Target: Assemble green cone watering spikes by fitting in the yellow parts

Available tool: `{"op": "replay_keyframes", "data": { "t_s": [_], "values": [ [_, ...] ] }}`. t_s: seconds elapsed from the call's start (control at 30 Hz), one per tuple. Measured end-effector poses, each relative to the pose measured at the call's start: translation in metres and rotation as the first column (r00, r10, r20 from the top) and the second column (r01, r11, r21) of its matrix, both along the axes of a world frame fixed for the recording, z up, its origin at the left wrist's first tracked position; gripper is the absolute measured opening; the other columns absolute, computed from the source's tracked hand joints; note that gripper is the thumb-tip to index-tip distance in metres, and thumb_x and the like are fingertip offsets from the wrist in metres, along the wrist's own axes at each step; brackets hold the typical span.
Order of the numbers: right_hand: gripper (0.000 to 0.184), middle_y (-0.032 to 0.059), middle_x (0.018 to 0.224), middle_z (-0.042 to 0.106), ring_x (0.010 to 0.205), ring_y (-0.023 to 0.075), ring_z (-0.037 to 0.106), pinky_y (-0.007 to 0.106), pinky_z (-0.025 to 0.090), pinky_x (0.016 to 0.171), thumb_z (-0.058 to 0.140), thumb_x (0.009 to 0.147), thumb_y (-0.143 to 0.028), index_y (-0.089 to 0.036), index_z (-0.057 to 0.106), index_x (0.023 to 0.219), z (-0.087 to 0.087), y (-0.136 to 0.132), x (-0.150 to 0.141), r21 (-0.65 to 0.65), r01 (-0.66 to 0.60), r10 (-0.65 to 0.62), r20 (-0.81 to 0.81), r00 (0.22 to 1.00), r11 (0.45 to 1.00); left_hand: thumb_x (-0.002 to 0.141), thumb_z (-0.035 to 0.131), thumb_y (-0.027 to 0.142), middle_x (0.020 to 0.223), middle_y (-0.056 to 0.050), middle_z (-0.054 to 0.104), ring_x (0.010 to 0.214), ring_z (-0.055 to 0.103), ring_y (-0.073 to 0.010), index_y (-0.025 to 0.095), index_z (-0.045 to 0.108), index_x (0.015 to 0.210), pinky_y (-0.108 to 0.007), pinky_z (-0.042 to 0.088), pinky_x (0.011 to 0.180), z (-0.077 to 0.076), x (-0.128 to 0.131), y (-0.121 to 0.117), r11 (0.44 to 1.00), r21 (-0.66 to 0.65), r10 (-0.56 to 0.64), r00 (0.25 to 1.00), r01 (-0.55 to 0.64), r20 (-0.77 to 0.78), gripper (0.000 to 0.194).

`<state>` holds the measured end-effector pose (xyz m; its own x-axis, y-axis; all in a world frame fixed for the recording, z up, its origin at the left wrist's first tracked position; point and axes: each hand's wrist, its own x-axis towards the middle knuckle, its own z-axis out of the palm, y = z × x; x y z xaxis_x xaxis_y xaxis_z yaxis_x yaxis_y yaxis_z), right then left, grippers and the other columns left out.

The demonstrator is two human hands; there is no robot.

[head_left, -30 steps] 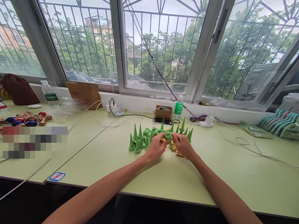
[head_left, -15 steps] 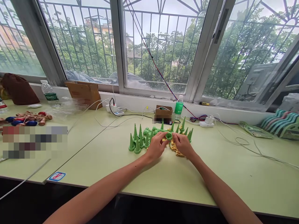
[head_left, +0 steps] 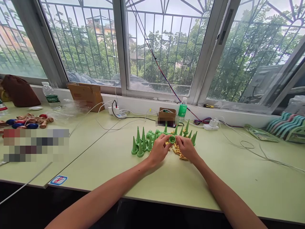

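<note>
Between my two hands is a green plastic piece (head_left: 172, 139), its round, hollow end facing me; the rest of it is hidden. My left hand (head_left: 160, 149) grips it from the left with thumb and fingers. From the right, my right hand (head_left: 186, 147) pinches its rim. Several green plastic cone spikes (head_left: 140, 149) stand upright on the table to the left of my hands, and more green cones (head_left: 187, 128) rise behind and to the right. Small yellow pieces (head_left: 179, 153) lie in a pile below and behind my hands. Green threaded parts (head_left: 150, 134) lie behind my left hand.
A small cardboard box (head_left: 167, 115) and a green-labelled bottle (head_left: 182, 108) stand behind the cones. White cables (head_left: 252, 146) cross the table on the right, near a stack of hangers (head_left: 289, 127). Wooden toys with balls (head_left: 30, 122) lie far left. The table edge (head_left: 166, 203) runs below my forearms.
Both hands stay in place around the green piece. Its open end looks very slightly turned; nothing else has visibly moved.
</note>
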<state>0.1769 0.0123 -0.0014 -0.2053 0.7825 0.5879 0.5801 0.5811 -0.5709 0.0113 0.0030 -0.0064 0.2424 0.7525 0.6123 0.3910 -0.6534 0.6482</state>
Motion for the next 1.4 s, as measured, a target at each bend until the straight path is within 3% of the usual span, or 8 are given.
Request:
{"op": "replay_keyframes", "data": {
  "t_s": [0.13,0.27,0.37,0.5,0.67,0.93,1.1,1.4],
  "values": [
    [0.043,-0.0037,0.053,0.038,0.049,0.011,0.033,0.025,0.025,0.05,0.036,0.097,-0.046,-0.02,0.034,0.062,0.002,-0.002,-0.003,0.021,0.01,-0.009,-0.041,0.999,1.0,0.085,0.058,0.029,0.095,-0.004,0.061,0.053,0.05,-0.0072,0.02,0.058,0.108,-0.021,0.043,0.05,0.001,0.002,-0.001,0.991,-0.132,0.013,0.996,0.0,0.091,0.024],
    [0.041,-0.0046,0.054,0.036,0.05,0.0108,0.032,0.025,0.026,0.05,0.037,0.097,-0.045,-0.02,0.037,0.064,0.001,-0.002,-0.001,0.007,0.017,-0.016,-0.08,0.997,1.0,0.086,0.055,0.044,0.085,-0.002,0.059,0.043,0.048,-0.0059,0.018,0.052,0.093,-0.02,0.038,0.038,0.001,0.003,0.002,0.943,-0.32,0.003,0.963,0.086,0.268,0.027],
    [0.039,-0.0049,0.054,0.037,0.05,0.0108,0.032,0.025,0.027,0.051,0.038,0.097,-0.044,-0.02,0.041,0.066,0.001,-0.002,0.0,0.001,0.014,-0.014,-0.083,0.996,1.0,0.088,0.043,0.059,0.073,-0.002,0.057,0.039,0.05,-0.0083,0.017,0.049,0.079,-0.022,0.038,0.035,0.003,0.002,0.005,0.847,-0.482,-0.017,0.916,0.226,0.4,0.043],
    [0.038,-0.0045,0.055,0.04,0.05,0.0106,0.034,0.024,0.028,0.051,0.041,0.096,-0.041,-0.02,0.042,0.065,0.001,-0.003,-0.002,0.002,-0.024,0.024,-0.05,0.998,1.0,0.084,0.042,0.067,0.072,-0.004,0.06,0.043,0.053,-0.0105,0.016,0.049,0.08,-0.023,0.04,0.037,0.005,0.001,0.005,0.68,-0.617,-0.049,0.865,0.395,0.499,0.052],
    [0.039,-0.0049,0.053,0.039,0.05,0.0103,0.033,0.024,0.028,0.051,0.041,0.096,-0.042,-0.02,0.04,0.063,0.001,-0.003,-0.002,0.003,-0.039,0.039,-0.027,0.999,0.999,0.083,0.047,0.066,0.076,-0.004,0.06,0.046,0.054,-0.0104,0.015,0.053,0.091,-0.023,0.042,0.039,0.004,0.002,0.002,0.62,-0.629,-0.104,0.844,0.468,0.526,0.052],
    [0.043,-0.005,0.053,0.037,0.049,0.0102,0.031,0.024,0.027,0.05,0.038,0.096,-0.047,-0.021,0.033,0.062,0.001,-0.002,0.001,0.013,-0.025,0.026,-0.006,1.0,1.0,0.083,0.053,0.061,0.074,-0.002,0.057,0.047,0.054,-0.009,0.015,0.053,0.091,-0.021,0.043,0.04,0.005,0.0,0.0,0.645,-0.599,-0.171,0.854,0.474,0.492,0.047],
    [0.043,-0.0047,0.052,0.036,0.048,0.0101,0.03,0.025,0.025,0.049,0.035,0.097,-0.046,-0.021,0.031,0.061,0.001,-0.001,0.001,0.022,-0.012,0.012,0.019,1.0,1.0,0.079,0.06,0.059,0.062,0.005,0.046,0.044,0.052,-0.0085,0.017,0.048,0.08,-0.021,0.042,0.039,0.008,0.0,-0.003,0.726,-0.528,-0.228,0.879,0.44,0.418,0.043],
    [0.044,-0.0048,0.052,0.034,0.049,0.0107,0.029,0.026,0.023,0.05,0.032,0.098,-0.044,-0.021,0.031,0.061,-0.002,0.001,0.003,0.014,0.004,-0.005,0.052,0.999,1.0,0.081,0.06,0.055,0.073,0.0,0.056,0.046,0.053,-0.0084,0.017,0.053,0.088,-0.022,0.041,0.04,0.008,-0.001,-0.006,0.839,-0.426,-0.224,0.929,0.338,0.295,0.039]
  ]
}}
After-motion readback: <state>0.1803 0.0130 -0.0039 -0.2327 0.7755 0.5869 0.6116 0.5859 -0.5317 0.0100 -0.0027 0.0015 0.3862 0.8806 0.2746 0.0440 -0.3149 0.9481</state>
